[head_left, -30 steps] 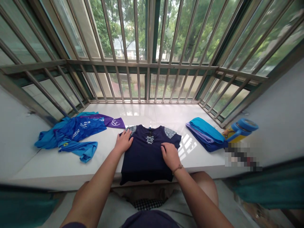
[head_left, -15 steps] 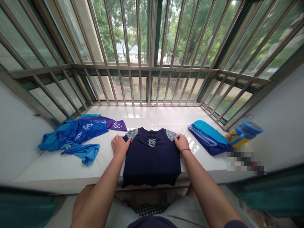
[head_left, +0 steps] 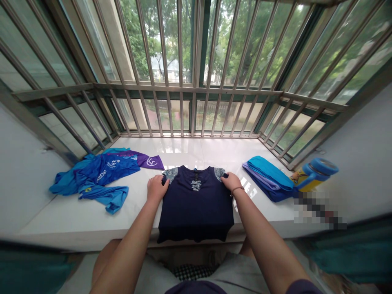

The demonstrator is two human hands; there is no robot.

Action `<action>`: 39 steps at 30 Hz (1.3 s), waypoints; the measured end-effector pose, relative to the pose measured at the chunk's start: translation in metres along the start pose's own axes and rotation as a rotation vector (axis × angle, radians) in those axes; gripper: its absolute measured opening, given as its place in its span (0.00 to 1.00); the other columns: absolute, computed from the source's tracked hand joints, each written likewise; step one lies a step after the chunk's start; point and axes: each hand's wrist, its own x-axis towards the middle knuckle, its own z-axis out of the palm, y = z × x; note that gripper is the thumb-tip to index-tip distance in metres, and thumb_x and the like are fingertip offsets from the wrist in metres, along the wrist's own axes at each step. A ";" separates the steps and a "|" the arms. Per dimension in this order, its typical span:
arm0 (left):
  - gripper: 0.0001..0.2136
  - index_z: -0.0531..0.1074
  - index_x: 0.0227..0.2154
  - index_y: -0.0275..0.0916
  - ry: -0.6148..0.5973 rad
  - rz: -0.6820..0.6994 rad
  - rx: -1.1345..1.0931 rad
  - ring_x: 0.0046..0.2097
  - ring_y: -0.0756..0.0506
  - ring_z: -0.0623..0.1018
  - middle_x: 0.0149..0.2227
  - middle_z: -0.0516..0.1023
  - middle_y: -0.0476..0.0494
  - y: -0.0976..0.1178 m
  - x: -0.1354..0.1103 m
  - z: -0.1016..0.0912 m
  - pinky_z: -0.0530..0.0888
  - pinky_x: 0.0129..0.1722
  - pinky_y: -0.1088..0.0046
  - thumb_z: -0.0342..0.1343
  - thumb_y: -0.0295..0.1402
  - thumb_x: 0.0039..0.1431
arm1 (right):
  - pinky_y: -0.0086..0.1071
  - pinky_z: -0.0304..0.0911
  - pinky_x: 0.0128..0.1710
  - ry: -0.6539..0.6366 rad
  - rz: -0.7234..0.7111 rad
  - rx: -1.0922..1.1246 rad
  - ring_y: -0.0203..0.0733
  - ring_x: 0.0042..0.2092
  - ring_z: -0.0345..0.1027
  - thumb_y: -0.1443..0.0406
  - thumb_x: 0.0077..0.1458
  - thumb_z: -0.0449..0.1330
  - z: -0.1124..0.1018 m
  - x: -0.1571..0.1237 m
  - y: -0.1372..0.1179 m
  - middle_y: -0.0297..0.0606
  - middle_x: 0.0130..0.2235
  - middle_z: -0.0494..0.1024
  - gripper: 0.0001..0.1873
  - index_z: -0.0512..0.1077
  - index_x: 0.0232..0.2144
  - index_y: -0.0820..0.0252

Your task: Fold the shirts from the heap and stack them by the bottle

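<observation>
A dark navy short-sleeved shirt [head_left: 196, 208] lies spread flat on the white sill, neckline toward the window. Its shoulders are grey-blue patterned, small bows run down the chest, and the hem hangs over the front edge. My left hand [head_left: 157, 188] pinches the left sleeve edge between thumb and fingers. At the opposite sleeve, my right hand [head_left: 232, 182], with a thin band on the wrist, is closed on the cloth in the same way. Both fingertips are partly hidden by the fabric and the hands.
On the left lies a loose heap of blue and purple clothes [head_left: 104, 171]. To the right sit folded blue and lilac clothes [head_left: 269, 173], beside a blue and yellow bottle [head_left: 317, 173]. A blurred patch covers something near it. Metal bars [head_left: 192, 87] stand behind the white sill [head_left: 196, 147].
Both hands have shifted slightly inward, drawing the sleeve edges a little toward the shirt's middle. The body of the shirt stays in place.
</observation>
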 end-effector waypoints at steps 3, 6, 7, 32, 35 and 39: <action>0.16 0.80 0.46 0.42 -0.013 -0.014 -0.039 0.54 0.33 0.81 0.48 0.85 0.34 0.000 0.000 -0.001 0.74 0.59 0.56 0.53 0.46 0.71 | 0.36 0.70 0.52 0.079 -0.094 0.029 0.50 0.53 0.80 0.61 0.66 0.61 -0.002 -0.018 -0.013 0.50 0.51 0.85 0.16 0.78 0.52 0.61; 0.15 0.76 0.47 0.43 -0.026 -0.064 -0.146 0.51 0.35 0.83 0.45 0.85 0.37 -0.001 -0.002 -0.004 0.76 0.54 0.61 0.52 0.47 0.71 | 0.39 0.68 0.62 0.048 -0.328 0.074 0.48 0.61 0.76 0.60 0.66 0.63 0.002 -0.047 -0.021 0.46 0.59 0.81 0.20 0.75 0.58 0.56; 0.14 0.75 0.47 0.43 -0.031 -0.066 -0.194 0.50 0.37 0.84 0.45 0.85 0.38 -0.001 -0.004 -0.004 0.77 0.52 0.62 0.52 0.47 0.72 | 0.40 0.67 0.63 -0.020 -0.448 0.092 0.49 0.62 0.75 0.60 0.64 0.65 0.003 -0.057 -0.021 0.45 0.61 0.81 0.23 0.74 0.60 0.55; 0.20 0.82 0.55 0.43 -0.250 0.192 -0.331 0.59 0.39 0.82 0.57 0.85 0.42 0.053 0.000 -0.019 0.76 0.64 0.61 0.46 0.38 0.76 | 0.57 0.49 0.75 -0.179 -0.529 0.012 0.54 0.71 0.66 0.51 0.77 0.45 0.024 -0.105 0.005 0.45 0.67 0.77 0.29 0.76 0.65 0.51; 0.16 0.82 0.52 0.39 -0.250 0.144 -0.266 0.51 0.39 0.84 0.52 0.86 0.38 0.052 0.028 -0.015 0.79 0.55 0.63 0.52 0.35 0.72 | 0.42 0.66 0.64 -0.174 -0.433 0.150 0.47 0.52 0.82 0.53 0.79 0.40 0.004 -0.089 -0.006 0.39 0.47 0.88 0.31 0.84 0.48 0.51; 0.13 0.82 0.51 0.40 -0.262 0.217 -0.253 0.50 0.40 0.83 0.52 0.83 0.38 0.062 0.053 -0.006 0.78 0.56 0.64 0.59 0.36 0.68 | 0.33 0.68 0.44 -0.209 -0.376 0.060 0.45 0.41 0.81 0.55 0.77 0.47 -0.007 -0.071 -0.017 0.39 0.39 0.87 0.25 0.82 0.40 0.54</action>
